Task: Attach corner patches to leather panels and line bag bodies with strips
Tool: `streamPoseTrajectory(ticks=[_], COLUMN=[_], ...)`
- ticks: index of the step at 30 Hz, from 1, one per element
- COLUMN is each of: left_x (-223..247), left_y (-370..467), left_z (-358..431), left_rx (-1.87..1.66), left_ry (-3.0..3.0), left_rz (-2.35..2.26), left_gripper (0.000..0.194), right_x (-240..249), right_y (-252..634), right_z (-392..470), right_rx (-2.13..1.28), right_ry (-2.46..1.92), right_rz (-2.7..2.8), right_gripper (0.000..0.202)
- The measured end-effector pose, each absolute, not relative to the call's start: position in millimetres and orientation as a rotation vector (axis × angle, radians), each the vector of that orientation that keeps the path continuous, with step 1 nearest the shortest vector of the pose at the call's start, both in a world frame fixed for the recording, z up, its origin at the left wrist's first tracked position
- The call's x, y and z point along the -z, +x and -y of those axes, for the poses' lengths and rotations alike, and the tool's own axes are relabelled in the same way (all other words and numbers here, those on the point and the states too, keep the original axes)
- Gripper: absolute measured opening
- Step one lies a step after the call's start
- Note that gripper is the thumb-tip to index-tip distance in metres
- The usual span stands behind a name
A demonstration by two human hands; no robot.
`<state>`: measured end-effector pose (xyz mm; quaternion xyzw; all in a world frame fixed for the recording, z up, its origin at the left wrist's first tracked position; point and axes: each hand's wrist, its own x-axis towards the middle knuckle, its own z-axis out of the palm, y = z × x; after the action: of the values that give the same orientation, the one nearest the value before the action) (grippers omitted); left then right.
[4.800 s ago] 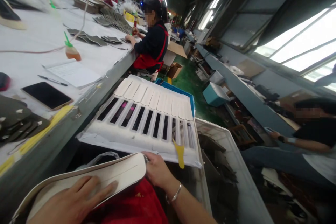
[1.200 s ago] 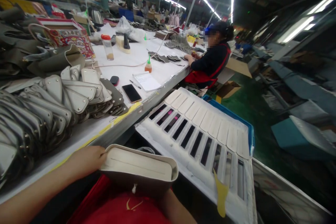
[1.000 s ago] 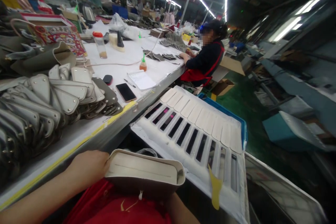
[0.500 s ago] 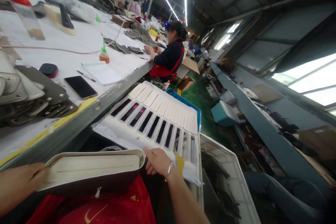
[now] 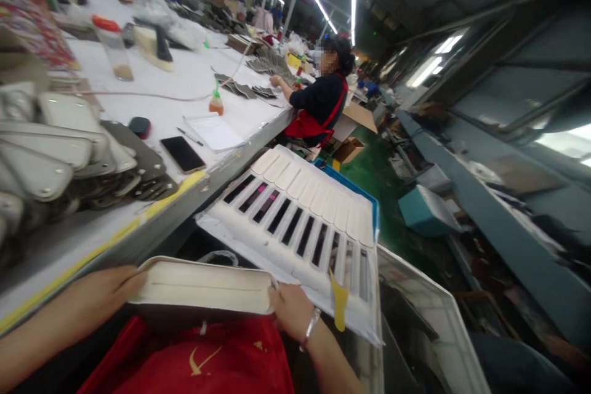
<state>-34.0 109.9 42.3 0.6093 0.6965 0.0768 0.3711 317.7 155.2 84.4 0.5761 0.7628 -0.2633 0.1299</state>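
Observation:
Held level in front of the red apron [image 5: 194,357] is a cream bag-like piece [image 5: 207,286], long and box-shaped, with a seam line along its pale face and a dark lower side. My left hand [image 5: 117,286] is closed on its left end, the fingers partly hidden. At the opposite end my right hand [image 5: 293,311], with a bracelet at the wrist, grips the corner. Just beyond, a white slotted rack [image 5: 272,246] carries a row of cream strips [image 5: 314,191] with rounded ends. A yellow piece [image 5: 340,305] hangs on the rack near my right hand.
The long worktable [image 5: 161,111] at left bears stacked grey-white panels [image 5: 50,160], a phone [image 5: 183,154], a notepad [image 5: 215,132] and a small glue bottle [image 5: 215,103]. A co-worker [image 5: 323,95] sits farther along it. A white crate [image 5: 429,314] stands at right.
My view has turned left, shifting the table and rack rightward in it. The cream piece is now more level and square to me, both hands still holding its ends.

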Motion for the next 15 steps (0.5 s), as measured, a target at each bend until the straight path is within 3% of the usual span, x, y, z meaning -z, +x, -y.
streamPoseTrajectory(ticks=[7,15], left_x=[-76.2,-81.5], left_y=[-26.9,-16.8], left_z=[-101.3,-109.0], left_rx=[-0.497,-0.009], left_ry=[0.866,1.605], left_rz=[-1.605,-1.865], left_gripper=[0.061,0.042], right_x=[-75.0,-77.8], right_y=[312.9,312.9], right_z=[-153.2,-150.0], right_rx=[0.647,0.508], right_ry=[1.738,1.535], right_rz=[-2.216,-2.262], right_gripper=[0.042,0.032])
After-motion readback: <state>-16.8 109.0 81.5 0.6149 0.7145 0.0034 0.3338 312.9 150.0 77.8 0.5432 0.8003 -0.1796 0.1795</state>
